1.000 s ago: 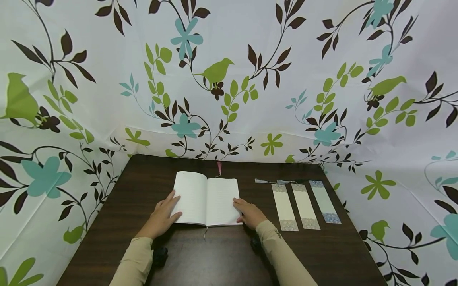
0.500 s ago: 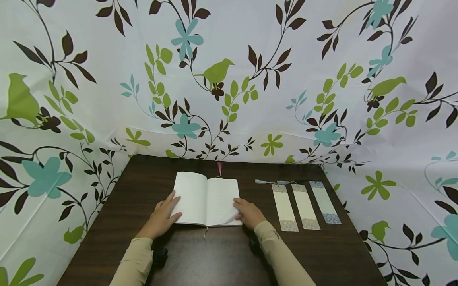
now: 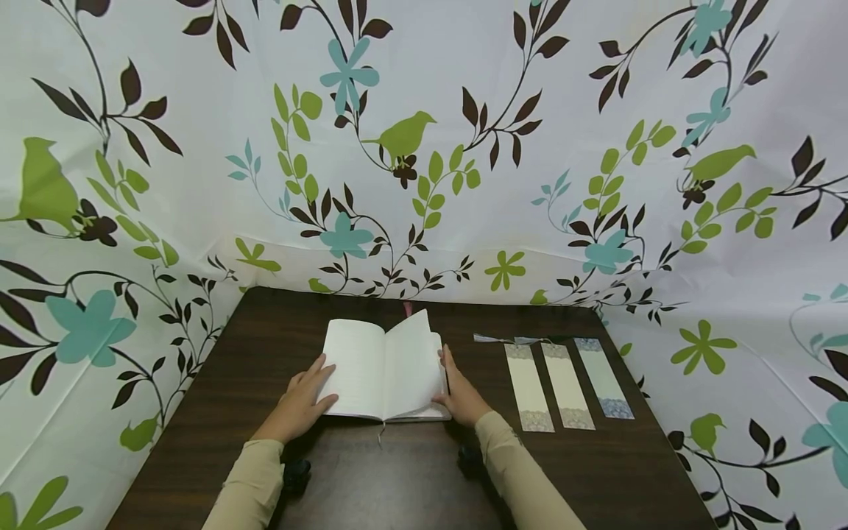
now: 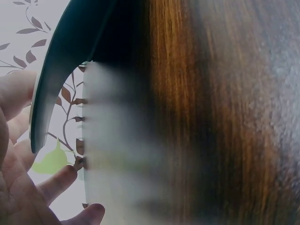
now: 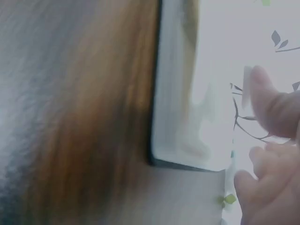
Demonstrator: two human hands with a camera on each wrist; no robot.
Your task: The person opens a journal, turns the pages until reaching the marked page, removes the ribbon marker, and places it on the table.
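An open notebook [image 3: 354,368] with a dark cover lies on the table, a page [image 3: 411,353] on its right side lifted and curving up toward the spine. My left hand [image 3: 301,397] rests at the left edge, thumb and fingers spread over the page margin. The left wrist view shows its relaxed fingers about the dark cover [image 4: 61,61]. At the right edge is my right hand [image 3: 464,390], index finger extended upward and thumb at the lower corner by the lifted page. In the right wrist view the stacked pages [image 5: 173,103] stand beside its loosely bent fingers.
Three bookmarks, two cream [image 3: 530,386] [image 3: 567,386] and one pale green [image 3: 604,379], lie on the dark wood table [image 3: 258,331] to the right. A pink tassel [image 3: 408,308] shows behind the notebook. A patterned curtain [image 3: 503,184] surrounds the table.
The right-hand page, flat a second ago, first curled at its lower corner and now stands lifted. My right hand's index finger has risen and straightened; my left hand stays in place.
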